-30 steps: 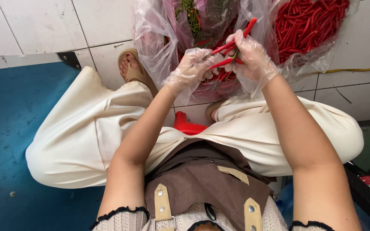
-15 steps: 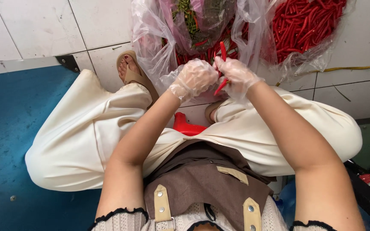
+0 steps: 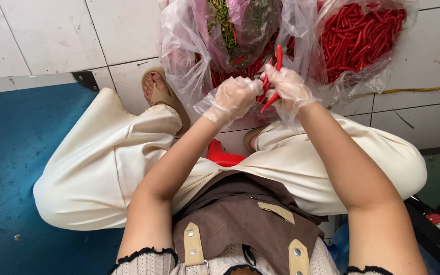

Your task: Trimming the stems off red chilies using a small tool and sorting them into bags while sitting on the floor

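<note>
Both my hands wear thin clear plastic gloves and meet over my lap. My right hand (image 3: 289, 87) grips a small bunch of red chillies (image 3: 277, 63), their tips sticking up and down out of the fist. My left hand (image 3: 234, 97) is closed right beside it, its fingers touching the same chillies at their stem ends. Just beyond the hands lies a clear plastic bag (image 3: 179, 61) holding green stems and scraps (image 3: 227, 23) and some red chillies.
A second clear bag full of red chillies (image 3: 362, 35) sits at the upper right on the white tiled floor (image 3: 47, 35). A blue mat (image 3: 6, 153) covers the left. My sandalled foot (image 3: 160, 91) rests by the bag; a red stool (image 3: 223, 155) shows under me.
My hands came closer together and drew a little toward me. The chillies, first spread between both hands, are now bunched upright in the right fist.
</note>
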